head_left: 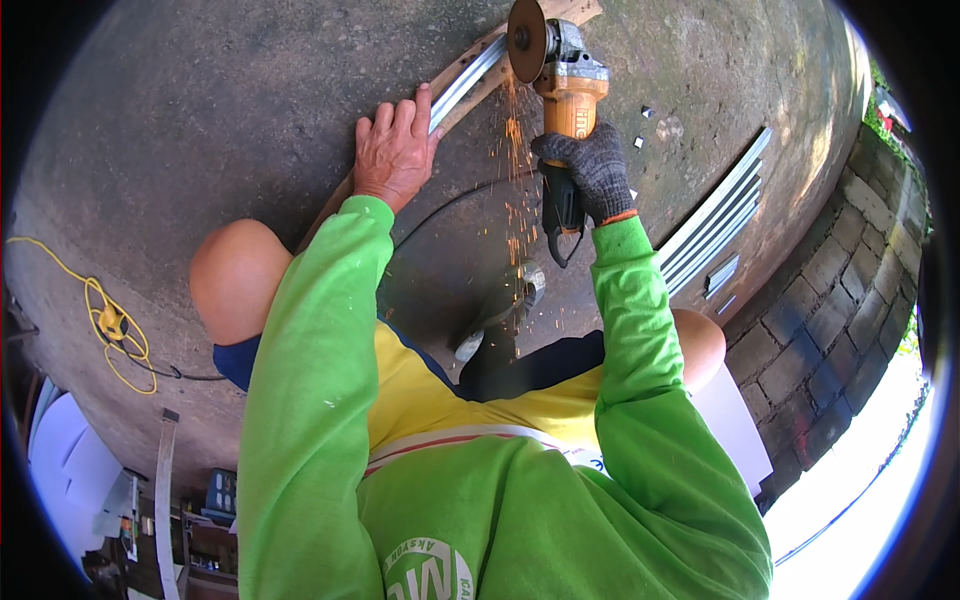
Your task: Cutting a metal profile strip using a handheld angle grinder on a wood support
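Angle grinder [570, 105] in right hand [592, 172], gloved fingers wrapped round its body. Disc [527, 40] at far end of metal strip [470, 83]; sparks [514, 145] stream toward me. Strip lies on wooden board [580, 10] above floor [250, 110]. Bare left hand [396, 150] rests at near end; I cannot tell whether fingers grip.

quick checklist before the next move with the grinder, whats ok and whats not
1. Grip on the grinder: ok, the gloved right hand is wrapped around its body.
2. Left hand protected: not ok, it is bare, beside the metal strip.
3. Strip supported: ok, it lies along the wood.
4. Sparks directed away: not ok, they spray back toward the person.
5. Black cable clear of sparks: cannot tell, they overlap in this view.
6. Eye protection worn: cannot tell, out of view.
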{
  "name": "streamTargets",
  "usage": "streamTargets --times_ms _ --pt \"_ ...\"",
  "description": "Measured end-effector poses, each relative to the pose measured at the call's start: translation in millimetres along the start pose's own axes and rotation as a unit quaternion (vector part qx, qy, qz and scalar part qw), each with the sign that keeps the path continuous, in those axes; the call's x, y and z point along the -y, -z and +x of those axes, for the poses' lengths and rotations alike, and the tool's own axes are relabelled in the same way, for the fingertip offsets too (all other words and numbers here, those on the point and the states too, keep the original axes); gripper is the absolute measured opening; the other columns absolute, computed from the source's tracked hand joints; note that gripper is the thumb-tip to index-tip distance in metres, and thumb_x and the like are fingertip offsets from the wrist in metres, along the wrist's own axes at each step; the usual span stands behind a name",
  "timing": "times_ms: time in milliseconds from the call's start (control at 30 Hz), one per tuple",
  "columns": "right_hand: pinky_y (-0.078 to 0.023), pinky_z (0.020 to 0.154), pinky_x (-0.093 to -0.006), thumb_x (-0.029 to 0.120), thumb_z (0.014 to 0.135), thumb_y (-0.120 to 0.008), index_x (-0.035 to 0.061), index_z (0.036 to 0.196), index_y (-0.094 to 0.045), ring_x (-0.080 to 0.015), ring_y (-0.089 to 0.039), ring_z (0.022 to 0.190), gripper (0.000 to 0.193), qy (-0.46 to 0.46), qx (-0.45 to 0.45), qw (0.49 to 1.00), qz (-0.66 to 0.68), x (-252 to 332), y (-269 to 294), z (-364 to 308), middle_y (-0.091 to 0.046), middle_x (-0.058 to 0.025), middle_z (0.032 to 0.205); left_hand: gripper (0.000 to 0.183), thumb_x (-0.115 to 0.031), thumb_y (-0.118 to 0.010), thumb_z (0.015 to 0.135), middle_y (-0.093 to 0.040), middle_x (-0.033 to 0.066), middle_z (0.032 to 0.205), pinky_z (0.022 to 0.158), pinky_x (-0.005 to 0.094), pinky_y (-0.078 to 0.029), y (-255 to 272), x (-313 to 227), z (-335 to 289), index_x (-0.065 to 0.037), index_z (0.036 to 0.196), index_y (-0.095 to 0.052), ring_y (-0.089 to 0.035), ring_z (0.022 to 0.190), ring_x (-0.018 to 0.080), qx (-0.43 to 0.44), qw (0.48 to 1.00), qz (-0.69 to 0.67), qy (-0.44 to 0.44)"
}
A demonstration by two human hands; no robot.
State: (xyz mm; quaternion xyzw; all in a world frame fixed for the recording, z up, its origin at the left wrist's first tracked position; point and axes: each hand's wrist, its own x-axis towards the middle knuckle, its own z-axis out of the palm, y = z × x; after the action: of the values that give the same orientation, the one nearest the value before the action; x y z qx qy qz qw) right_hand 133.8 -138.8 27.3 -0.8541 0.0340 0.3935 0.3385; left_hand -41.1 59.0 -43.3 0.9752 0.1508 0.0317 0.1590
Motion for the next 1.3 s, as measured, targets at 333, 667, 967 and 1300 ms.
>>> streamTargets --times_ms 333,667,967,1300 --pt "-0.058 0.061 -0.0343 0.022 0.062 -0.090 -0.0038 0.102 -0.067 -0.0214 -0.070 0.067 0.052 0.011 0.010 1.000 0.025 7.0 -0.3 -2.6 -0.071 -0.0128 0.084 0.068 -0.034 -0.067 0.092 -0.049 0.0058 0.098 0.075 0.0410 -0.041 -2.1 0.4 -0.1 -0.006 0.149 -0.044 -0.052 0.092 0.0243 -0.009 1.000 -0.002 0.003" --pt "-0.058 0.062 -0.0344 0.021 0.062 -0.090 -0.0021 0.102 -0.068 -0.0212 -0.069 0.067 0.051 0.019 -0.006 1.000 0.024 7.1 1.6 1.2 -0.072 -0.0116 0.085 0.068 -0.033 -0.068 0.091 -0.049 0.0058 0.098 0.075 0.0413 -0.040 -1.5 0.2 -0.3 -0.006 0.148 -0.045 -0.052 0.093 0.0238 -0.013 1.000 -0.013 0.002" --pt "-0.058 0.063 -0.0348 0.025 0.063 -0.090 -0.0022 0.100 -0.069 -0.0212 -0.070 0.067 0.051 0.013 0.005 1.000 -0.013 9.7 2.2 2.7 -0.072 -0.0115 0.084 0.067 -0.033 -0.068 0.091 -0.049 0.0057 0.098 0.075 0.0409 -0.040 -0.8 -0.1 -0.1 -0.005 0.148 -0.045 -0.051 0.091 0.0238 -0.005 1.000 -0.009 0.003" --pt "-0.057 0.057 -0.0337 0.018 0.066 -0.088 -0.0036 0.100 -0.066 -0.0217 -0.068 0.062 0.045 0.006 0.002 1.000 0.015 20.5 -0.1 2.4 -0.071 -0.0115 0.082 0.067 -0.032 -0.067 0.092 -0.049 0.0059 0.098 0.075 0.0410 -0.039 0.2 -0.5 -0.3 -0.005 0.149 -0.044 -0.051 0.091 0.0235 -0.011 1.000 -0.011 0.001"
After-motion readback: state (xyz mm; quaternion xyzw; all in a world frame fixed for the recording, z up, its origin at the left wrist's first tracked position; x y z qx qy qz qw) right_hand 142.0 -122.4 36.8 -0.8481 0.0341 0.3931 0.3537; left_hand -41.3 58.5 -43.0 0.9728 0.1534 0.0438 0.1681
